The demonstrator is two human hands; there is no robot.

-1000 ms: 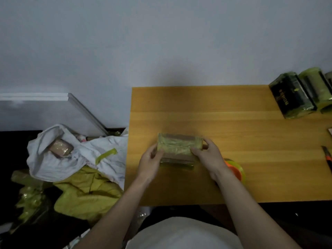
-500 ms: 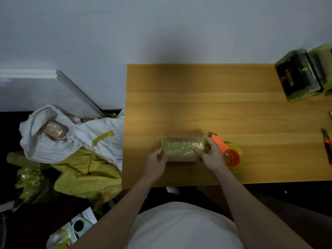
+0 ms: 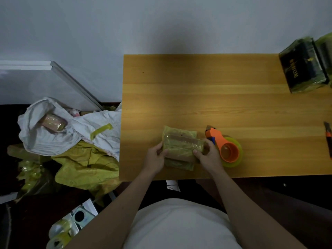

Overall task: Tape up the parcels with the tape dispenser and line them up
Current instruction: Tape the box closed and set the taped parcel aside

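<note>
A small parcel (image 3: 181,146) wrapped in yellowish tape is held just above the wooden table (image 3: 215,105), near its front edge. My left hand (image 3: 156,158) grips its left end and my right hand (image 3: 206,155) grips its right end. The orange tape dispenser (image 3: 225,148) with a yellow-green roll lies on the table just right of my right hand. A dark taped parcel (image 3: 303,67) stands at the far right back of the table, with another taped parcel (image 3: 326,51) beside it at the frame edge.
An orange-handled cutter (image 3: 328,135) lies at the table's right edge. On the floor to the left sits a white sack (image 3: 53,133) holding a pink parcel (image 3: 53,122), with crumpled yellow wrapping (image 3: 86,166) and tape rolls (image 3: 59,236).
The parcel has been tilted and lifted a little in both hands, showing its long taped side. The view has dropped lower, so the table sits further down the frame and the dispenser shows fully.
</note>
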